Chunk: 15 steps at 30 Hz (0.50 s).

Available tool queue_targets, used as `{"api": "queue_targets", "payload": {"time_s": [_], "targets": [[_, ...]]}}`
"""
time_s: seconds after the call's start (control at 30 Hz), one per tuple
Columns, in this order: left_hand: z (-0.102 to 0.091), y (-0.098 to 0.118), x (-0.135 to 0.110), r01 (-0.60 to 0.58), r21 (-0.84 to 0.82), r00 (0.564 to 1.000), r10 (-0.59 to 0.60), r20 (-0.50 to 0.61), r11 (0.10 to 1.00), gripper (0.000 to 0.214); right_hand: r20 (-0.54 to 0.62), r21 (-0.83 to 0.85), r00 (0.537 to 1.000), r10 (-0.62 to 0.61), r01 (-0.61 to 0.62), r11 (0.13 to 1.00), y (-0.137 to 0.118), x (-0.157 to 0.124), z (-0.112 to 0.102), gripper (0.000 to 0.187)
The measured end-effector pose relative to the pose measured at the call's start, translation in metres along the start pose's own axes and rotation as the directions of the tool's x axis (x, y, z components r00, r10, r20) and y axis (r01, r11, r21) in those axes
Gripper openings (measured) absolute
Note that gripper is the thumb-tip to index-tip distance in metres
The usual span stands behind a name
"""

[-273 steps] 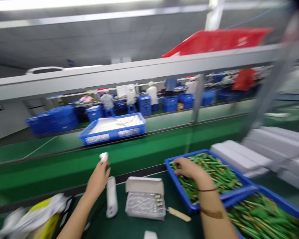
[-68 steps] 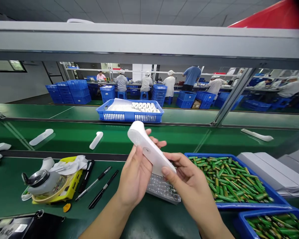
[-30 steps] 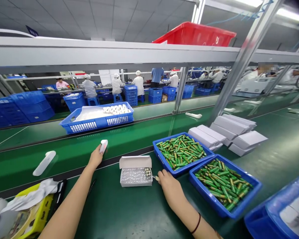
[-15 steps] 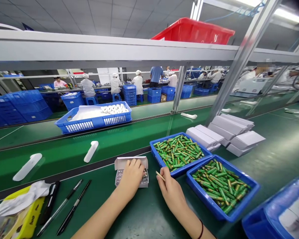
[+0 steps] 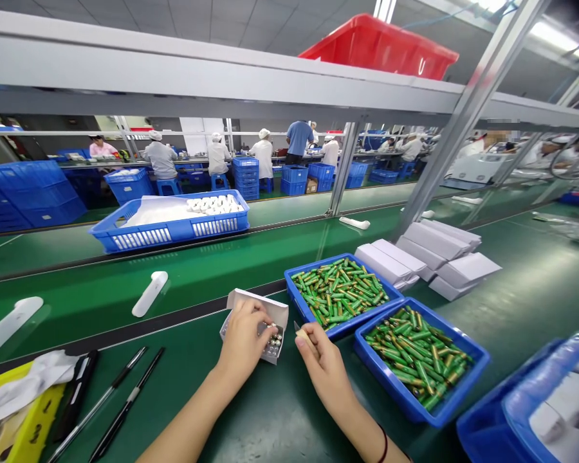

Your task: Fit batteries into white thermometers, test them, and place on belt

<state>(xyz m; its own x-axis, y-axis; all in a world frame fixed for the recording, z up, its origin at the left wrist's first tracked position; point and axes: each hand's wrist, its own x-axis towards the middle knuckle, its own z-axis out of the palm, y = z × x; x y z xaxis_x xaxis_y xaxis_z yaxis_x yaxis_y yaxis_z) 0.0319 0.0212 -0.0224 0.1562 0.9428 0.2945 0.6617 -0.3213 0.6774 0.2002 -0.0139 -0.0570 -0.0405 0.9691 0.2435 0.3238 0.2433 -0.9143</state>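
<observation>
Head view. The left hand [image 5: 245,337] lies over a small white box [image 5: 257,321] on the dark green tabletop [image 5: 251,418], fingers curled down into the open tray; the box is tilted, its lid flap raised at the far side. Small silvery parts [image 5: 273,342] show at the box's right end, just beside the fingertips. Whether the left hand grips any part cannot be told.

The right hand [image 5: 321,360] sits just right of the box, closed around a thin pale stick [image 5: 300,331] whose tip points toward the box.

Right of the hands stand two blue trays of green batteries [image 5: 338,292] [image 5: 417,357], touching corner to edge. Beyond them lie stacked white cartons [image 5: 429,257].

Two black pens [image 5: 120,402] lie at lower left beside a yellow item [image 5: 14,431]. On the green conveyor belt [image 5: 77,289] lie white plastic housings [image 5: 149,293] [image 5: 9,318], well apart; past the belt stands a blue basket [image 5: 168,222]. Other people work in the background.
</observation>
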Motion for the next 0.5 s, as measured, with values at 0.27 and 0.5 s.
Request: {"api": "queue_targets", "payload": {"time_s": [0.27,0.5], "targets": [[-0.010,0.015,-0.001,0.320,-0.759,0.941,-0.284,0.184,0.567,0.038,0.105,0.161,0.994,0.035,-0.051,0.986,-0.009,-0.004,0.003,0.040],[-0.004,0.017,-0.004,0.384,-0.808,0.916,-0.299,0.270,0.447,0.038,0.127,0.160,0.990,0.056,-0.076,0.984,-0.010,-0.004,0.002,0.042]]}}
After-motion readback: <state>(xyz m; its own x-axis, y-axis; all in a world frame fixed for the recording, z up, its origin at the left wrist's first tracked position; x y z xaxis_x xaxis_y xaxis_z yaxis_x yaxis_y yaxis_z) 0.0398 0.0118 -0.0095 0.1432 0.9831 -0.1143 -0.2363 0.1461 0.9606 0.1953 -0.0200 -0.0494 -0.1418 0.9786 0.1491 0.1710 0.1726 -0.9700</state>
